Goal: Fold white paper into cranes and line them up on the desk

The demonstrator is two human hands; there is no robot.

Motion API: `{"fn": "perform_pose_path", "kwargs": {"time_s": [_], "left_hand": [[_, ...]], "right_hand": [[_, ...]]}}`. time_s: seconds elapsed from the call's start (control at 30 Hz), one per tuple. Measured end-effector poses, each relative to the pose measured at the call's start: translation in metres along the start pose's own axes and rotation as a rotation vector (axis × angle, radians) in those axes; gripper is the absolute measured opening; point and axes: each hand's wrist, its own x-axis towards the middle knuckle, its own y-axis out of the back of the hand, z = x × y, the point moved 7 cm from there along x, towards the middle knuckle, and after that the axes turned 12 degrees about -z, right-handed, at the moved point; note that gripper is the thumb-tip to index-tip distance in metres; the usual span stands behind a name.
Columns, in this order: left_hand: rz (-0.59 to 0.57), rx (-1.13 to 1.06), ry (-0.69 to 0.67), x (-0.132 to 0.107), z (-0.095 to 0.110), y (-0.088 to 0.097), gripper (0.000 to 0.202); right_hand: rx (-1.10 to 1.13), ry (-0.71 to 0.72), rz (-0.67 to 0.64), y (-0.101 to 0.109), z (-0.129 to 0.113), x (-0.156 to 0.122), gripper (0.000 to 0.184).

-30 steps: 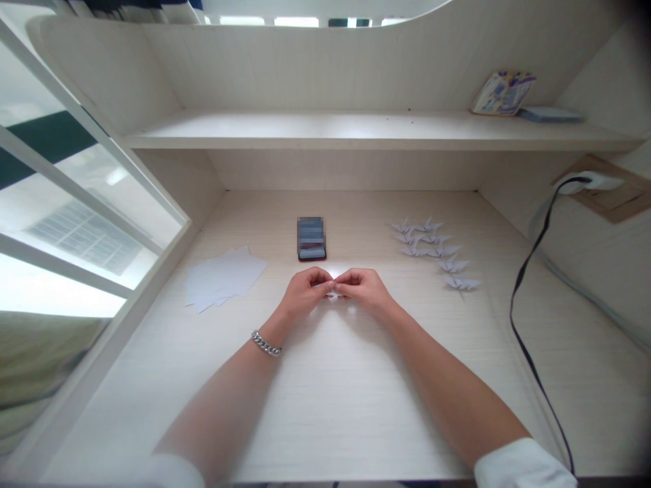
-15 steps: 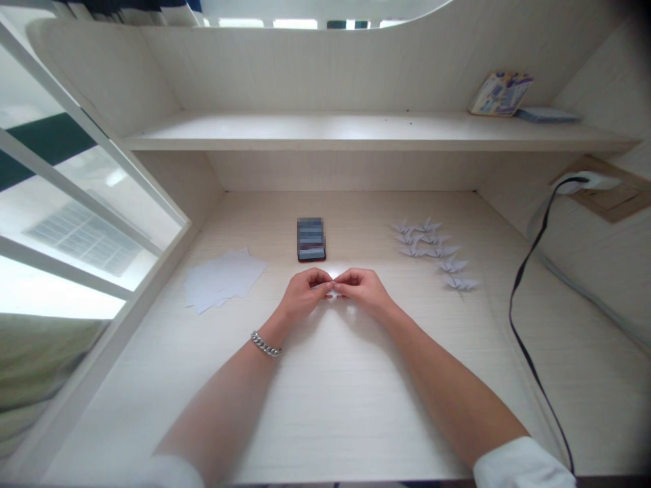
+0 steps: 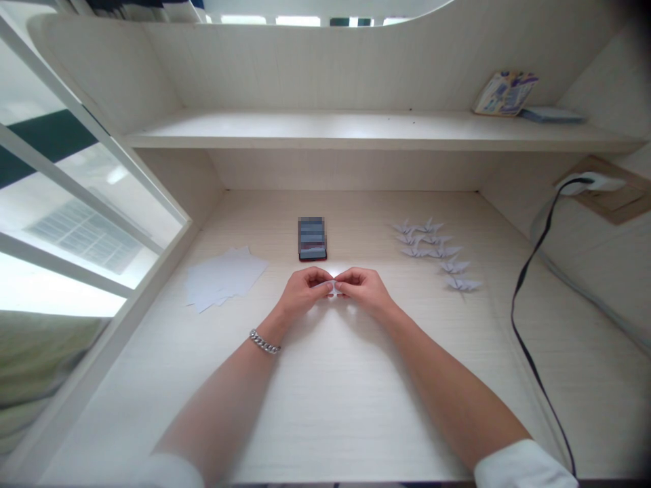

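My left hand [image 3: 303, 293] and my right hand [image 3: 363, 290] meet at the middle of the pale wooden desk [image 3: 325, 400]. Both pinch a small folded piece of white paper [image 3: 330, 287] between their fingertips, and most of it is hidden by the fingers. A silver chain bracelet [image 3: 265, 343] sits on my left wrist. A loose stack of white paper sheets [image 3: 224, 276] lies to the left of my hands. Several finished paper cranes [image 3: 432, 249] are lined up to the right.
A phone [image 3: 312, 238] lies flat just beyond my hands. A black cable [image 3: 529, 285] runs down the right side from a wall plug [image 3: 593, 181]. The shelf [image 3: 356, 129] above carries a booklet [image 3: 505, 93]. A window frame [image 3: 86, 203] borders the left.
My fingertips have shifted slightly on the folded paper; the hands stay in the same place.
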Motion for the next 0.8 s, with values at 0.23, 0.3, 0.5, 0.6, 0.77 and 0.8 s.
{"fn": "perform_pose_path", "kwargs": {"time_s": [0.23, 0.3, 0.5, 0.6, 0.77, 0.8], "left_hand": [[0.029, 0.046, 0.004, -0.0006, -0.0025, 0.0035, 0.013], [0.035, 0.062, 0.004, -0.0011, -0.0027, 0.0037, 0.011], [0.044, 0.061, -0.022, -0.0024, -0.0016, 0.0024, 0.011], [0.049, 0.033, -0.023, -0.0021, -0.0028, 0.0031, 0.013], [0.069, -0.021, -0.027, -0.0013, -0.0055, 0.0058, 0.015], [0.072, -0.035, -0.028, -0.0011, -0.0058, 0.0061, 0.014]], "right_hand": [[0.043, -0.003, -0.006, 0.0001, 0.0014, 0.0010, 0.016], [0.060, -0.014, -0.018, -0.0004, 0.0013, 0.0008, 0.018], [0.085, -0.067, -0.044, -0.0008, 0.0030, 0.0009, 0.023], [0.062, -0.065, -0.061, -0.0009, 0.0051, 0.0017, 0.024], [-0.050, -0.014, -0.064, 0.0009, 0.0056, 0.0024, 0.022], [-0.086, -0.002, -0.053, 0.0017, 0.0044, 0.0021, 0.021]]}}
